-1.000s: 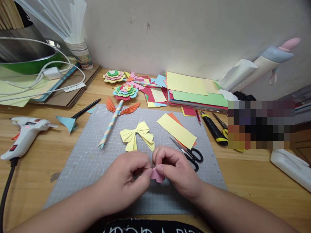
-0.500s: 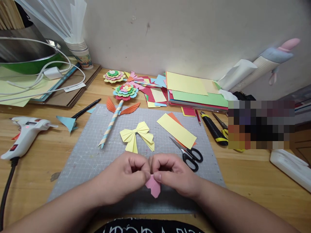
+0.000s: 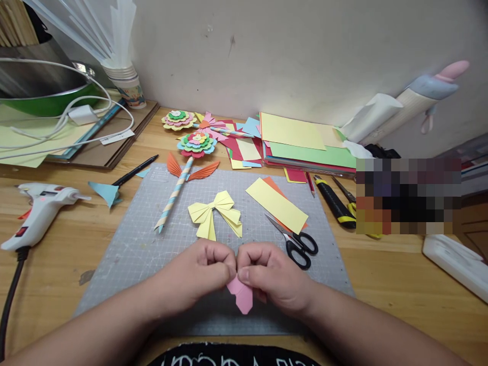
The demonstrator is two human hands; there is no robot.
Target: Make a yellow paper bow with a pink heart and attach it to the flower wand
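Note:
A small folded piece of pink paper (image 3: 243,297) is pinched between both hands above the near part of the grey cutting mat (image 3: 125,264). My left hand (image 3: 209,272) grips its upper left edge, thumb against forefinger. On the other side my right hand (image 3: 270,277) pinches the upper right edge, thumb in front; the fingers hide the paper's top. Just beyond the hands lies a yellow paper bow (image 3: 215,211). Black-handled scissors (image 3: 299,249) rest to the right, their blades by a yellow paper strip (image 3: 276,203) with orange paper under it.
A paper flower (image 3: 196,144) on a striped stem with orange leaves lies across the mat's far left. A glue gun (image 3: 46,208) stands at left, a utility knife (image 3: 333,201) at right. Behind are coloured paper sheets (image 3: 316,152) and a paper cup (image 3: 131,91) of glue sticks.
My fingertips have shifted slightly on the pink paper, and its lower end hangs a little lower. A finger of my right hand now shows below. Nothing else on the table has moved.

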